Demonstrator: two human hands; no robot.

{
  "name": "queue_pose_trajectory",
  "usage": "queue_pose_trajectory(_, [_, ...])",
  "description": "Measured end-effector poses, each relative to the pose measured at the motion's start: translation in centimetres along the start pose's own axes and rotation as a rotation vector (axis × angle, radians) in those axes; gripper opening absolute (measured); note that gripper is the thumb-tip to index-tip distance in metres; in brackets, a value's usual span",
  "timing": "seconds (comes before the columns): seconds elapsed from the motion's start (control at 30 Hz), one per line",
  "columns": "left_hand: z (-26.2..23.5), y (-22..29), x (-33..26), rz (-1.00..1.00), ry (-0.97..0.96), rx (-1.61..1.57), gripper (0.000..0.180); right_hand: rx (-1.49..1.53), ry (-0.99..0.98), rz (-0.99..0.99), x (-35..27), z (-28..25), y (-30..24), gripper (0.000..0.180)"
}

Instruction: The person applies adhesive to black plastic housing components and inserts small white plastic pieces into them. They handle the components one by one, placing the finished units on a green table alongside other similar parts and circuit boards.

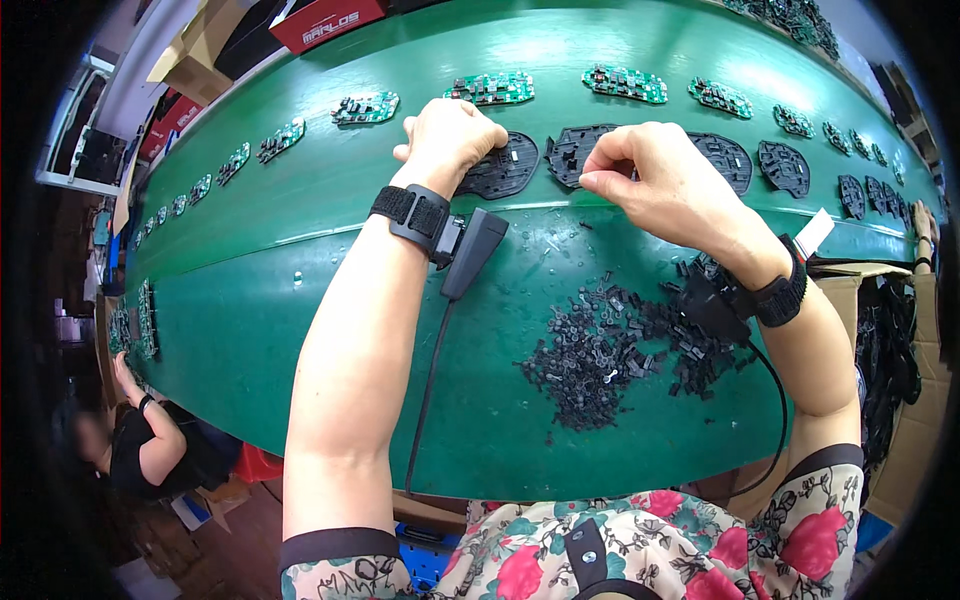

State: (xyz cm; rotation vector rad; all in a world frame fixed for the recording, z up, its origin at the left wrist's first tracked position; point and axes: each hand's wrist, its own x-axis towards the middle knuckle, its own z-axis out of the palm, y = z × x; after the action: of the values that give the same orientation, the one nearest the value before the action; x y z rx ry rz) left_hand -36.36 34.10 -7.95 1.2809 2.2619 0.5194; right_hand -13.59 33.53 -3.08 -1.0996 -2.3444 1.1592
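My left hand (448,138) is closed, its fingers curled at the left edge of a black plastic shell (513,168) lying on the green table. Its fingertips are partly hidden, so whatever they grip does not show. My right hand (665,185) has thumb and forefinger pinched together just above the right part of another black shell (570,150). Anything between those fingertips is too small to make out. Farther right, a third shell (727,160) shows partly behind my right hand. Both wrists wear black straps with cabled devices.
Green circuit boards (625,84) form a curved row beyond the shells. Small loose black plastic parts (590,360) lie heaped nearer me. An open carton (900,400) with black pieces stands at right. Another person's arm (160,435) is at lower left, and a hand (922,222) at far right.
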Motion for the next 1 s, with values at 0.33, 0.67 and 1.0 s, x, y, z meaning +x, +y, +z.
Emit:
queue_pose_trajectory(0.33, [1.0,1.7,0.6,-0.094,0.054,0.219,0.025,-0.026,0.039,-0.011,-1.1,-0.7,0.3,0.020])
queue_pose_trajectory(0.67, [1.5,2.1,0.2,-0.140,0.068,0.078,0.027,-0.097,0.141,0.106,-3.9,-3.3,2.5,0.019])
queue_pose_trajectory(1.0, [-5.7,-1.8,-4.8,0.368,0.230,-0.041,0.024,-0.294,-0.055,0.217,-7.5,-2.1,4.1,0.015])
